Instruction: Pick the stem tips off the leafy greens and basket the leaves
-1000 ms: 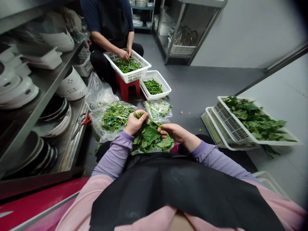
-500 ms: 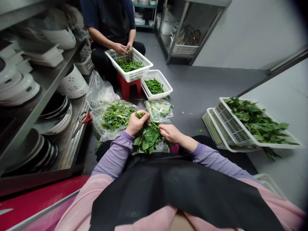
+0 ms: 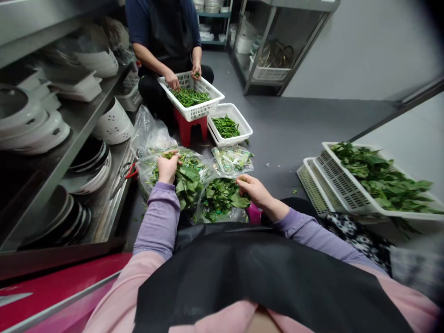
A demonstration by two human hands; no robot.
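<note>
Left hand [image 3: 168,166]: fingers curled round a bunch of broad-leafed green stems [image 3: 188,185], held over a clear plastic bag of cut green stems [image 3: 207,169]. Right hand [image 3: 255,190]: thumb and fingers pinched together beside a broad leaf, over a second clear plastic bag full of loose green leaves [image 3: 237,215]. Can't tell if it's gripping that leaf. White perforated plastic basket [image 3: 342,185] heaped with leafy greens, off to the right. Co-worker opposite has hands at a white basket of slim green pods [image 3: 192,112], set on a red plastic stool [image 3: 185,132].
</note>
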